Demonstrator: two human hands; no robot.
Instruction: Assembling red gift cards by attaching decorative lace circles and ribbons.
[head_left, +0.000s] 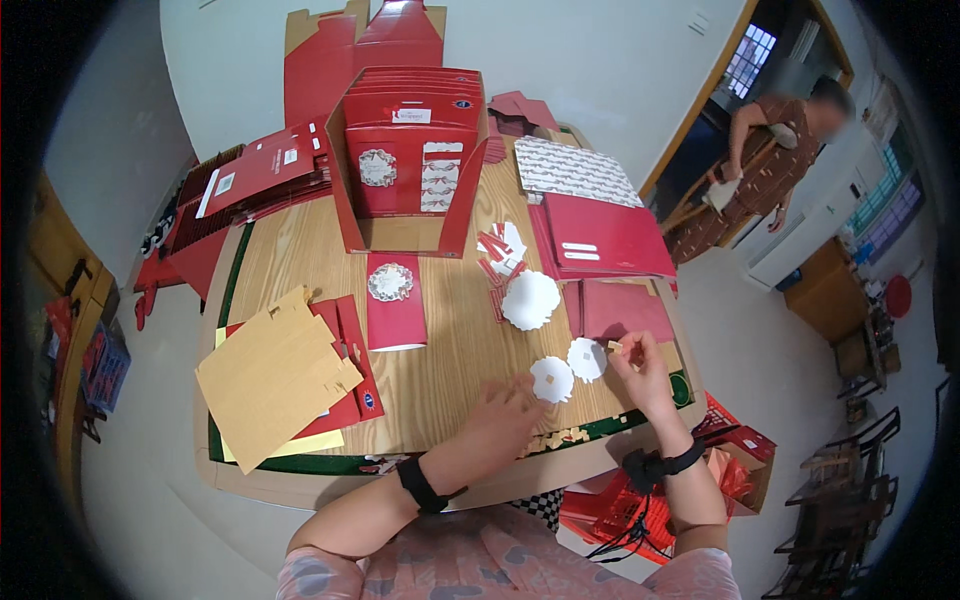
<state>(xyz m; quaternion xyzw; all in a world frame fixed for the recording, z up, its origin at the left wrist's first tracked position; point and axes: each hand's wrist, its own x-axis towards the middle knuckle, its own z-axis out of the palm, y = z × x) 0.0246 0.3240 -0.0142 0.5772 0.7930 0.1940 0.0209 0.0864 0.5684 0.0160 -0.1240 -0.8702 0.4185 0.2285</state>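
Note:
My right hand (645,375) pinches a small tan piece (614,346) beside a white scalloped paper cutout (587,360). To its left lies a second white cutout (545,391), with a small square at its middle. My left hand (497,412) is over the table just left of that cutout; its fingers are smeared by motion, so what they hold, if anything, is unclear. Several small tan pieces (566,437) lie along the near table edge between my hands. Farther off is a larger white scalloped cutout (531,302), beside red and white paper strips (497,247).
A red display box (467,190) stands at the back. A red sleeve with a wreath label (397,325) lies before it. Tan cardboard (270,385) sits at left, red folders (605,235) at right. A person (780,160) is by the doorway. A red basket (625,525) stands below.

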